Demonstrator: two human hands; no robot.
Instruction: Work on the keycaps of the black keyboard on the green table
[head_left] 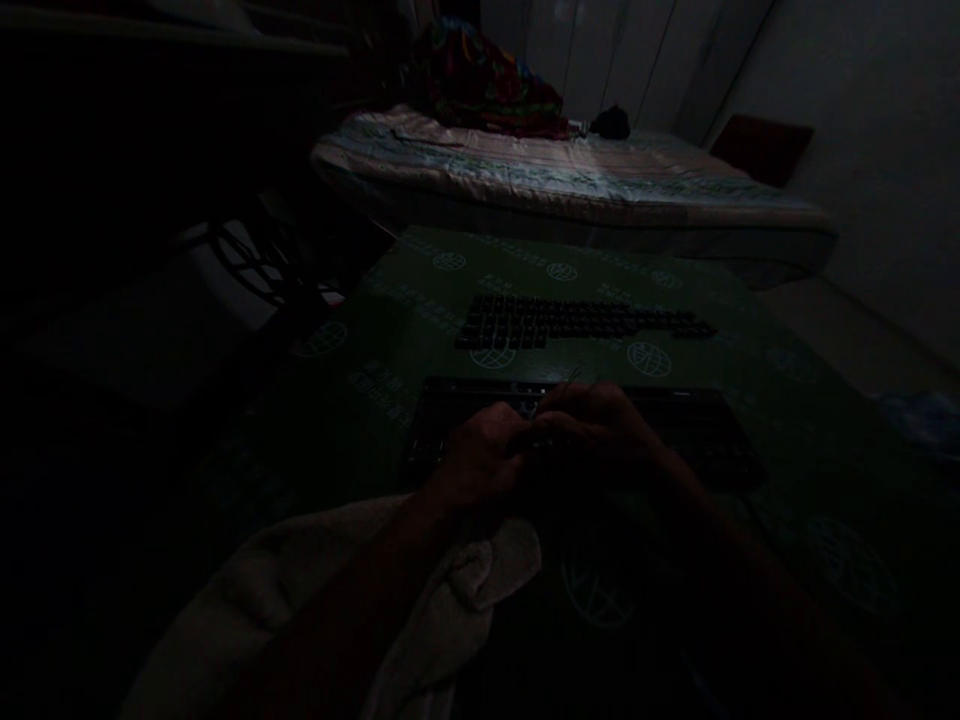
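One left hand point(486, 442), one right hand point(596, 415) meet over the keyboard point(694, 430), keys point(555, 320) toward the tabletop's point(409, 300) far edge. Fingerwork, seemingly, needing steadiness next; grip, can't tell.

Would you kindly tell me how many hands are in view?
2: the left hand and the right hand, close together over the keyboard base; darkness could hide others.

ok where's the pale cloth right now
The pale cloth lies lower left in the head view, partly hidden by the left forearm, nearer the camera than the dark keyboard.
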